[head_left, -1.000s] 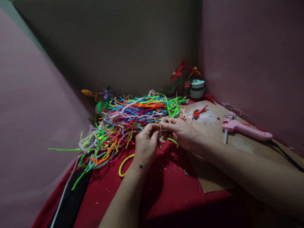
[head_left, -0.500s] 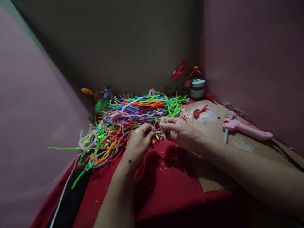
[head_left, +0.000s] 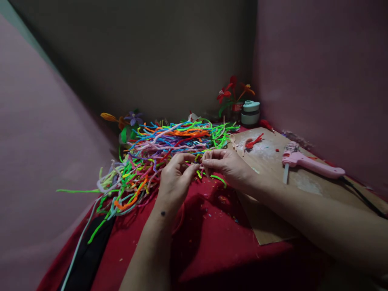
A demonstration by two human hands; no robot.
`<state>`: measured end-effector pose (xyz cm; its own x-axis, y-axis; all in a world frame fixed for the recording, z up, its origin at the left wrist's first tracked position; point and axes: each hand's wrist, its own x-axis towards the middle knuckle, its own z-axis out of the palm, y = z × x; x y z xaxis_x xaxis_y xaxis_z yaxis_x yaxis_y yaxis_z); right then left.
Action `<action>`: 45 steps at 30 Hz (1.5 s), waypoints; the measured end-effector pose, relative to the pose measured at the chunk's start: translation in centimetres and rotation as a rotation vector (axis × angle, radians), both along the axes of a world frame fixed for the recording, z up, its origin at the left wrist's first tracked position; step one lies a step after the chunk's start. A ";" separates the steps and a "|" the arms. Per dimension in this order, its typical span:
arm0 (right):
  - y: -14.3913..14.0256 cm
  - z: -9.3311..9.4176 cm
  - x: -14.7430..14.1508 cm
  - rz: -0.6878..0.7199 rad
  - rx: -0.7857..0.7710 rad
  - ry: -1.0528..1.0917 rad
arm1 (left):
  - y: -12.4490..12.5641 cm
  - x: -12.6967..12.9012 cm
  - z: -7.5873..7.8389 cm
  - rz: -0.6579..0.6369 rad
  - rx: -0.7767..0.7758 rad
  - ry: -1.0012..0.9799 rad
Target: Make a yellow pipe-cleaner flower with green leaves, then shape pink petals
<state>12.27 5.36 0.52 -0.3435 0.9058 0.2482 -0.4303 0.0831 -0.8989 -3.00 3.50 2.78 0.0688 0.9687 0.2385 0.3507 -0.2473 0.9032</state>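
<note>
Pinched between both hands [head_left: 206, 169], a pale pipe cleaner [head_left: 207, 158] bends. Multicoloured pipe cleaners [head_left: 163, 149] crowd the left; a pink glue gun [head_left: 309, 165] lies right on a board [head_left: 273, 226].

Pink glue gun [head_left: 309, 163] lying on brown board [head_left: 273, 218]; small round container [head_left: 251, 112] beside red and orange flowers [head_left: 232, 93] at the back corner; red cloth [head_left: 212, 246] over the worktop.

A home craft corner, set where two plain pink walls meet a darker far wall. A red cloth [head_left: 212, 238] covers the surface, strewn with a heap of multicoloured pipe cleaners [head_left: 169, 145] at centre left. To the right, a worn board [head_left: 273, 161] carries a pink glue gun [head_left: 309, 165] (its cord trails off right). Finished pipe-cleaner flowers [head_left: 232, 91] stand in the far corner beside a small lidded pot [head_left: 250, 112].
</note>
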 end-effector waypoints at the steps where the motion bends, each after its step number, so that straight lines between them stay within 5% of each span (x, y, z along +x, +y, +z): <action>1: 0.0 -0.1 0.0 0.001 0.019 -0.004 | -0.2 0.3 0.0 -0.037 -0.021 -0.008; 11: 0.3 -0.6 -0.4 0.055 -0.185 0.106 | -0.3 0.8 -0.3 -0.136 -0.009 -0.031; 28: -0.1 0.2 0.2 0.202 -0.034 -0.248 | -0.3 -0.8 1.0 -0.215 -0.187 -0.211; 32: 0.0 -0.5 0.1 0.242 -0.001 -0.277 | -0.1 -0.9 1.1 -0.217 -0.208 -0.123; 40: -0.3 0.1 0.1 0.249 -0.029 -0.284 | -0.6 -0.4 1.4 -0.154 -0.038 -0.022; 45: -0.2 -0.2 0.2 0.291 -0.049 -0.284 | -0.2 -0.9 0.7 -0.136 0.194 0.249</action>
<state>12.44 5.19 0.36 -0.6359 0.7690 0.0654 -0.1632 -0.0512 -0.9853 -3.93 3.26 3.48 0.2736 0.8847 0.3774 0.5067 -0.4661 0.7253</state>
